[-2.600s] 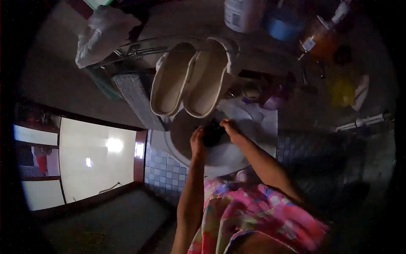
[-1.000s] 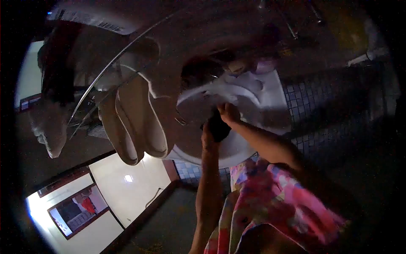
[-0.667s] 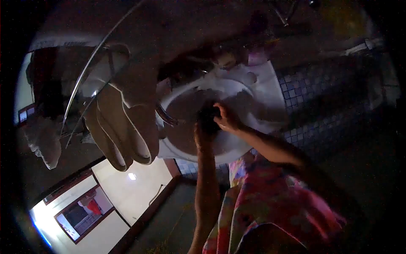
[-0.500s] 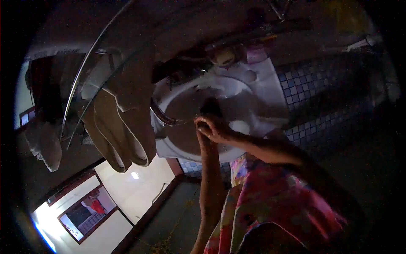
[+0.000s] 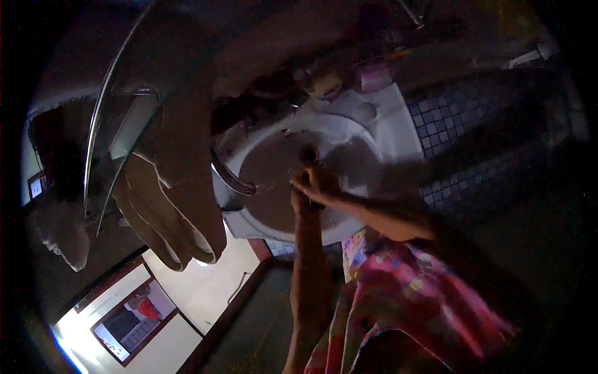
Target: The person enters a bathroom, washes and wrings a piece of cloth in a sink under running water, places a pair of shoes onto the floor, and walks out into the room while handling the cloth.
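the left hand (image 5: 303,198) and the right hand (image 5: 316,186) are brought together over the basin (image 5: 268,163), with the right fingers laid across the left hand. the fingers look bent, but it cannot be told whether anything is held between them, as the light is dim. just beyond the fingertips, within the basin's outline, a small dark patch (image 5: 309,153) is seen; whether it is an object or the drain cannot be made out.

to the left of the hands, the basin is reached over by a curved metal tap (image 5: 240,184). farther left, a pair of pale shoes (image 5: 167,215) is seen side by side near a thin curved rod (image 5: 95,124). beyond the basin, a pink item (image 5: 375,78) is set near the rim's far right. blue and white tiles (image 5: 443,123) are seen at the right, and a flowered garment (image 5: 411,280) is worn below.
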`<state>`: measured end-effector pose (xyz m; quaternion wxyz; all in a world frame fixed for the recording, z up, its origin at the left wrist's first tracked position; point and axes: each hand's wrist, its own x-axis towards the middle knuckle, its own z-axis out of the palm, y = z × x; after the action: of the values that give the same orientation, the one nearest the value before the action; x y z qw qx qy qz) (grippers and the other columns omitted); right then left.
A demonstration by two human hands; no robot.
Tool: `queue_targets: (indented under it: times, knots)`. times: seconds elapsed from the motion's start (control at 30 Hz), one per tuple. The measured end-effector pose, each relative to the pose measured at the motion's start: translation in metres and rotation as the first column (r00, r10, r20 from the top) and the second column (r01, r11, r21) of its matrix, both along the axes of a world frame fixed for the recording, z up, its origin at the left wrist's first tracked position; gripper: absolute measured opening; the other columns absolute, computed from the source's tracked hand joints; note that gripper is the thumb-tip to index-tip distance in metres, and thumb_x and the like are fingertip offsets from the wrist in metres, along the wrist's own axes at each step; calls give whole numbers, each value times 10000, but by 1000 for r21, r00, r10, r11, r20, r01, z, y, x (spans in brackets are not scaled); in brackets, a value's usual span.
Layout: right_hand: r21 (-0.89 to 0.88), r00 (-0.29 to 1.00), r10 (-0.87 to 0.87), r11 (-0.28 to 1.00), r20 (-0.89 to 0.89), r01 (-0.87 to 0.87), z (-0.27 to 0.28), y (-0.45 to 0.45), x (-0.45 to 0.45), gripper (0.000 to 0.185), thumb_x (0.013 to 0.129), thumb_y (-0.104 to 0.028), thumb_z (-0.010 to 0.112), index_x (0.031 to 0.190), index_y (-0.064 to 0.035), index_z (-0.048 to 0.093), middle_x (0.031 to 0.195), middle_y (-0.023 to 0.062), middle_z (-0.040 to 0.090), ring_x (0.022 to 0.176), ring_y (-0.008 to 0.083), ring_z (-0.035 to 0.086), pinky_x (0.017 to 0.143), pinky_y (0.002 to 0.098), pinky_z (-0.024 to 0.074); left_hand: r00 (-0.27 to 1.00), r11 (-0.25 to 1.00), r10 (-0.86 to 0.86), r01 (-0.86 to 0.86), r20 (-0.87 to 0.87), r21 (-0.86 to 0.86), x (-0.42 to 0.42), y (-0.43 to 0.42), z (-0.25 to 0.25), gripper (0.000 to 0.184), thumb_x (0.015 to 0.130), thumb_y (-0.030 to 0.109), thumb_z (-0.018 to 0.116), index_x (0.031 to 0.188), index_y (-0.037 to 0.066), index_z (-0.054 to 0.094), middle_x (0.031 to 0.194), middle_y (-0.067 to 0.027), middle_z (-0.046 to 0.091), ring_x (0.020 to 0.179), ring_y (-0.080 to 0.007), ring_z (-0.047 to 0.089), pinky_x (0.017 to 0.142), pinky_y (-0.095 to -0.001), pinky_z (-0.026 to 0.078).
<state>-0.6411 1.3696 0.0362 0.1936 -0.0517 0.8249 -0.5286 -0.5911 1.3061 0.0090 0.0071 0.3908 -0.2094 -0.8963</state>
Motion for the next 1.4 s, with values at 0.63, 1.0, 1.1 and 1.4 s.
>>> queue_targets:
  times: [0.63, 1.0, 1.1, 1.4]
  knots:
    - [87, 887, -158, 972, -434, 216, -100, -31, -9, 240, 675, -265, 569, 717, -37, 505, 691, 166, 525, 630, 331, 502, 570, 381, 395, 999, 991, -26, 31, 41, -128, 10, -9, 6, 423, 812, 354, 298, 1089, 53, 403, 1026, -74, 461, 923, -192, 450, 784, -291, 363]
    - [-401, 937, 224, 858, -268, -321, 1, -24, 25, 143, 643, -164, 544, 737, -57, 527, 688, 53, 537, 725, 168, 510, 662, 295, 400, 892, 985, 15, 64, -452, 158, 35, -38, -40, 446, 802, 389, 309, 1117, 84, 387, 1078, -76, 444, 969, -193, 437, 798, -300, 361]
    - [-283, 869, 349, 845, -352, -454, 13, -23, 39, 123, 628, -142, 536, 717, -57, 532, 687, 42, 539, 720, 163, 509, 658, 288, 399, 920, 991, -8, 59, -391, 120, 42, -48, -55, 435, 805, 376, 311, 1119, 84, 385, 1082, -80, 441, 977, -198, 433, 806, -308, 358]
    - [-780, 726, 604, 608, 329, -152, -88, -18, -56, 136, 669, -195, 531, 658, -60, 523, 650, 23, 528, 576, 148, 489, 585, 246, 397, 975, 976, -19, 66, 221, -207, -1, -6, 13, 379, 814, 283, 310, 1110, 59, 387, 1063, -91, 459, 974, -218, 447, 814, -339, 373]
